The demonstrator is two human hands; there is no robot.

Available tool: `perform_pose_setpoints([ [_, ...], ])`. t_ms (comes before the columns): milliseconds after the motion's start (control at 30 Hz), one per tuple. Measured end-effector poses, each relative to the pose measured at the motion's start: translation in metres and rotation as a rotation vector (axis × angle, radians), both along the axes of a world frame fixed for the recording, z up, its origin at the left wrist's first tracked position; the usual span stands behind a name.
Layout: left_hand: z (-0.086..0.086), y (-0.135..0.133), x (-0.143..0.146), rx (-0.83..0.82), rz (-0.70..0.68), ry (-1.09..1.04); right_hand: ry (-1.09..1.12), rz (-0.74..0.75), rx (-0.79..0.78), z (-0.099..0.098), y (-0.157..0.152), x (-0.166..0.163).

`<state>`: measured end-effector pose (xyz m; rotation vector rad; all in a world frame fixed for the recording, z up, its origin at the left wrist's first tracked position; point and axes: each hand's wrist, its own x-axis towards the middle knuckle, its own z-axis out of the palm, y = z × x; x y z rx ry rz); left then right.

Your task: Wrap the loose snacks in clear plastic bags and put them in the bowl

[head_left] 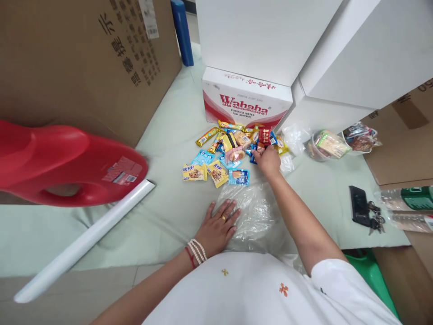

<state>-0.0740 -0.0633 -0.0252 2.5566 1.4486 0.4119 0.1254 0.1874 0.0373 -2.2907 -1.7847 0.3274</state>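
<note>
A pile of small wrapped snacks lies on the pale green cloth (172, 212). My right hand (269, 161) reaches into its right side, fingers bent around a blue-and-brown snack packet (260, 150), which is partly covered. Just beyond the fingers lies a red packet (266, 135). In front of the pile are two yellow cookie packets (218, 173) (195, 172) and a blue packet (239, 177). My left hand (216, 230) rests flat on the cloth, fingers spread, its fingertips at the edge of a crumpled clear plastic bag (257, 221).
Behind the pile stands a Wahaha water carton (246, 101) against white boxes (264, 36). On the left are a red plastic jug (91, 158), a white tube (88, 239) and a large cardboard box (84, 67). Snack-filled bowls (326, 146), a phone (359, 205) and keys (376, 219) lie right.
</note>
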Motion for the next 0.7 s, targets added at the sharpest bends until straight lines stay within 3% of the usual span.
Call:
perform_pose_setpoints([
  [100,0.002,-0.001,0.0,-0.008,0.002,-0.006,-0.123,0.064,-0.047,0.001,0.002,-0.02],
  [233,0.007,-0.002,0.0,-0.042,0.015,-0.036,-0.111,0.162,-0.088,0.005,-0.005,-0.01],
  [333,0.01,-0.002,0.0,-0.072,0.033,-0.048,-0.056,0.201,-0.022,0.022,-0.019,0.015],
  [433,0.013,-0.002,0.0,-0.094,0.059,-0.044,0.016,0.26,0.153,0.051,-0.049,0.043],
  [500,0.013,-0.002,0.0,-0.11,0.086,-0.035,0.086,0.437,0.196,0.069,-0.077,0.053],
  [567,0.013,-0.001,0.001,-0.125,0.104,-0.027,0.133,0.688,0.11,0.077,-0.107,0.053],
  [633,0.012,-0.001,0.002,-0.131,0.106,-0.022,0.096,0.882,-0.05,0.072,-0.133,0.042],
  [700,0.012,-0.002,0.002,-0.128,0.118,-0.015,-0.002,0.956,-0.203,0.057,-0.153,0.029],
])
